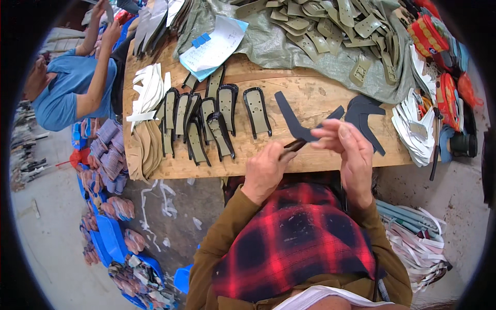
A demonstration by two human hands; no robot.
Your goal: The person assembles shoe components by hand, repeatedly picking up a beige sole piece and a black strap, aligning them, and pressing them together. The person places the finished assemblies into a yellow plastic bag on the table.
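Note:
Just over the table's front edge, my left hand (264, 171) grips a small dark-edged plate (293, 146), seen almost edge-on. My right hand (351, 155) is raised close to its far end, fingers apart and nothing visible between them. Behind the hands a flat black V-shaped piece (290, 118) lies on the wood. Left of it stands a single olive plate with a black wrapped rim (257, 112). Several more black-rimmed plates (195, 139) cluster further left. More flat black pieces (364, 120) are stacked right of my right hand.
Bare olive plates (330, 26) are heaped on a green-grey sheet (263, 49) at the back. White cut pieces (413, 126) lie at the table's right, with tan strips (144, 150) at its left. A paper sheet (217, 44) lies behind. A co-worker in a blue shirt (77, 95) is at the left.

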